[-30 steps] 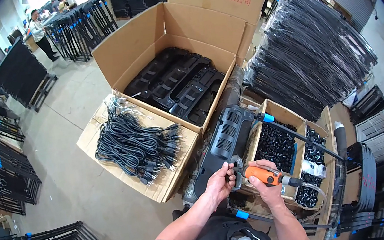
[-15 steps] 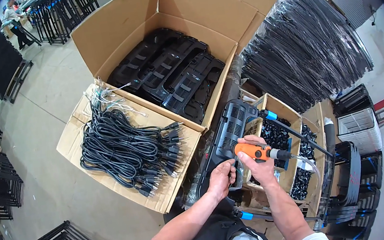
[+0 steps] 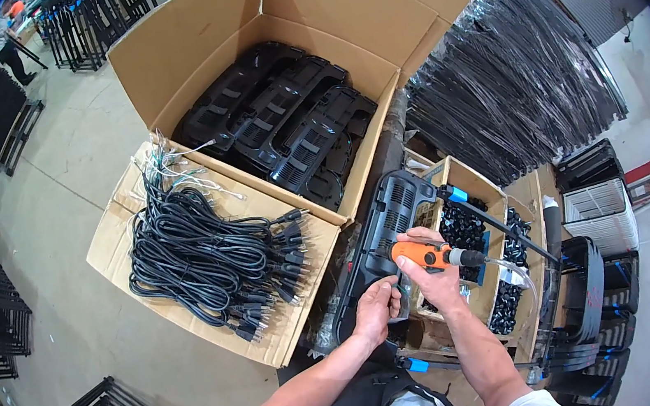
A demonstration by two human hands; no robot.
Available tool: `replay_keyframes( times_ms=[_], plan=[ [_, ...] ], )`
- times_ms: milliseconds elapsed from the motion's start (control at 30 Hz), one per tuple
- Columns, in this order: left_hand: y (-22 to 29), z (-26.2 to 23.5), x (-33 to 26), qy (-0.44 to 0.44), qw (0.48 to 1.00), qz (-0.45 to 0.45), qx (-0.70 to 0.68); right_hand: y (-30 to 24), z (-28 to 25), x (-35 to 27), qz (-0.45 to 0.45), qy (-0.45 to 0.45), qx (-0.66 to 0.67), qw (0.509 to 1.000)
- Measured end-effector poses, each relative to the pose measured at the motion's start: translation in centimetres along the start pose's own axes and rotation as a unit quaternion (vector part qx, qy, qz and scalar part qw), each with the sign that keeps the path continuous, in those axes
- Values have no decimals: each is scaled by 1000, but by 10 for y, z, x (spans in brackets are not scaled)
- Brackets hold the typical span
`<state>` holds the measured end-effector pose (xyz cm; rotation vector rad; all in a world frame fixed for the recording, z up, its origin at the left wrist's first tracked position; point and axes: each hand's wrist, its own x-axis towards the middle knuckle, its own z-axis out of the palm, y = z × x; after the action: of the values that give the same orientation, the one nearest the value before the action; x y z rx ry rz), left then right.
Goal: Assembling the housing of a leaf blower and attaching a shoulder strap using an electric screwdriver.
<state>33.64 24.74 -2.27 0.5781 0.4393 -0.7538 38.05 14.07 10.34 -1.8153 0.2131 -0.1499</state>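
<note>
My right hand [image 3: 436,285] is wrapped round an orange electric screwdriver [image 3: 414,257] with a black tail end and a cable, held over a black slotted plastic housing [image 3: 394,208]. The tool's tip is hidden from sight. Close by on the left, my left hand [image 3: 375,312] has its fingers curled together at the housing's near part. Whatever those fingers pinch is too small to make out. The housing lies at a slant before me, with a black tube with a blue band [image 3: 453,194] just to its right.
An open cardboard box [image 3: 192,55] holds several black plastic housings. On its folded-out flap lies a heap of black power cords [image 3: 198,246]. Wooden bins [image 3: 466,175] with small black parts stand right. Beyond are wrapped black strips [image 3: 515,76]. A person [image 3: 6,48] stands far left.
The view has shifted slightly. My right hand and the screwdriver have moved a little to the left over the housing; my left hand stays almost in place.
</note>
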Motion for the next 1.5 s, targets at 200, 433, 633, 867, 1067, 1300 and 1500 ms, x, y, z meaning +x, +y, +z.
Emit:
replay_keyframes(
  times_ms=[200, 433, 633, 867, 1067, 1300, 1500],
  plan=[
    [2, 0, -1, -2, 1000, 1, 2, 3, 0, -1, 6, -24, -16, 1000],
    [4, 0, 4, -11, 1000, 9, 3, 7, 6, -2, -4, -26, -38, 999],
    [0, -3, 7, -29, 999, 25, 12, 2, 10, 6, 15, -35, -35, 999],
    [-1, -1, 7, -29, 998, 28, 47, 2, 12, 14, -1, -80, -115, 990],
    [-2, -2, 5, -37, 996, 37, 67, -9, 15, 16, 20, -108, -132, 985],
    [0, 0, 1, -32, 996, 40, 76, -1, 15, 15, -22, -100, -142, 985],
    [0, -3, 2, -72, 993, 53, 83, -1, 20, 12, 10, -67, -89, 994]
  ],
)
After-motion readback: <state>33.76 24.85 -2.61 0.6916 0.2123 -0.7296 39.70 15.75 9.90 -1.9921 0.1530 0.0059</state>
